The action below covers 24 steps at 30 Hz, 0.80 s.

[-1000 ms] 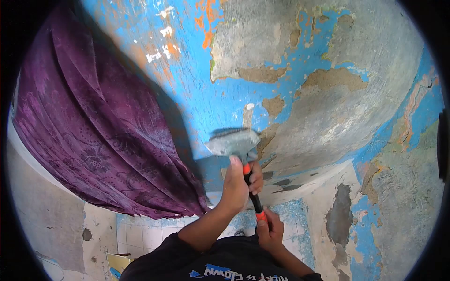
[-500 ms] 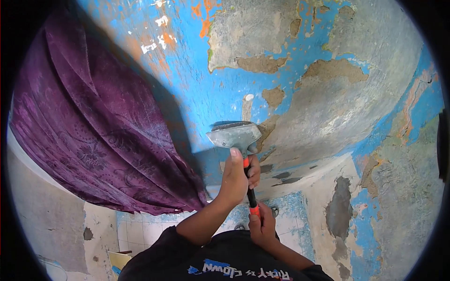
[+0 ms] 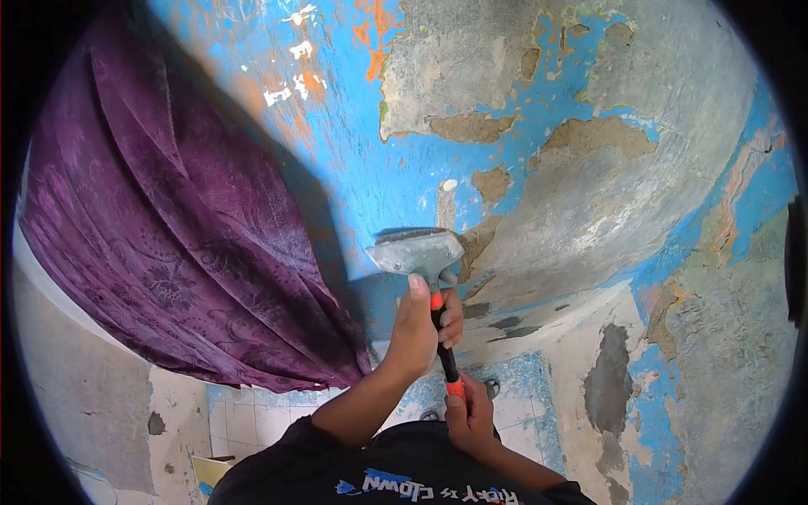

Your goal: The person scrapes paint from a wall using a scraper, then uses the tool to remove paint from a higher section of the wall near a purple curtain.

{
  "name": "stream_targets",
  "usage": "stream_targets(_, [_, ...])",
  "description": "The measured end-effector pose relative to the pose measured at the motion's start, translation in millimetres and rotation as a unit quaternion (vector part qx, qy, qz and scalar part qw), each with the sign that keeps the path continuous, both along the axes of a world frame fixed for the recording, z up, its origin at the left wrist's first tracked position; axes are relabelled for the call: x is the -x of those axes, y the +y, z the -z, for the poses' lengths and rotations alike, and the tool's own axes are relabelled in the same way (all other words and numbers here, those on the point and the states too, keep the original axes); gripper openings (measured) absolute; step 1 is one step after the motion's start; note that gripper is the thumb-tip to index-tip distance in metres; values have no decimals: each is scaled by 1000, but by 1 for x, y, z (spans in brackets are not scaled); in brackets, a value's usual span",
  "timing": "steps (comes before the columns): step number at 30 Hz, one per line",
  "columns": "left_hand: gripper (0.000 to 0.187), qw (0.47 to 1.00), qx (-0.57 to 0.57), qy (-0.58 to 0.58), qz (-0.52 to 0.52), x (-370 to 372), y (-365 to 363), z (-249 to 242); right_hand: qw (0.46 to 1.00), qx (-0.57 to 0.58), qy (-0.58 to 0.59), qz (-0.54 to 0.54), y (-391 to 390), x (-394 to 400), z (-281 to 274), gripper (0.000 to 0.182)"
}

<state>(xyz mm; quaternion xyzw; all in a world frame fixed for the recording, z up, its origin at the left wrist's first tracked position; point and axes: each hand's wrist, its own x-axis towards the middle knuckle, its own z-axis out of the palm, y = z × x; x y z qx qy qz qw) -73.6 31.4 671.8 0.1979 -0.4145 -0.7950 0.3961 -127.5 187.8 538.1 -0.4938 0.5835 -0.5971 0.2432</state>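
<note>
A long-handled scraper [image 3: 418, 252] with a wide grey head and a black and orange handle is held in both hands. Its head lies at the wall [image 3: 370, 185], over peeling blue paint. My left hand [image 3: 418, 328] is wrapped around the upper handle just below the head, with the thumb pressed up against the head's base. My right hand [image 3: 471, 415] grips the orange lower end of the handle, close to my body. Whether the blade edge touches the wall is hard to see.
A purple patterned curtain [image 3: 177, 244] hangs at the left. Bare grey plaster [image 3: 581, 210] shows through the paint on the right. White floor tiles [image 3: 261, 418] with blue specks lie below. A yellowish open object [image 3: 212, 471] stands at the lower left.
The scraper head and my left hand have shifted slightly down and to the left along the wall. Both hands keep their hold on the handle.
</note>
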Motion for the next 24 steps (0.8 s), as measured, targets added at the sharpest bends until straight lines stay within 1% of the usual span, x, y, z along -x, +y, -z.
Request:
stream_targets(3, [64,997,22,28,66,1,-11,6,1000,15,-11,11,-4,2,-6,42])
stream_targets(6, [63,990,102,49,83,5,-18,-15,997,-7,-77,16,-8,5,-25,41])
stream_targets(9, [61,999,10,29,24,5,-5,-19,999,-3,-50,18,-7,0,-12,42])
stream_targets(11, [68,999,28,-17,3,5,1,-8,999,0,-51,13,-2,-2,6,43])
stream_targets(12, [72,999,33,-42,-9,5,1,-2,999,-2,-53,9,-2,-3,6,43])
stream_targets(14, [58,998,41,3,52,4,-10,4,998,3,-67,4,-5,-1,7,44])
stream_targets(16, [55,995,54,24,75,4,-15,1,995,-1,-97,3,-6,0,1,44])
stream_targets(18, [56,994,89,21,64,6,-13,-19,989,2,-144,8,-10,-6,-12,43])
stream_targets(21, [56,998,3,47,49,2,-7,-8,994,-1,-108,3,-4,-7,-4,42])
stream_targets(24, [55,998,15,50,33,-2,-2,7,998,-12,-61,14,3,-8,1,41])
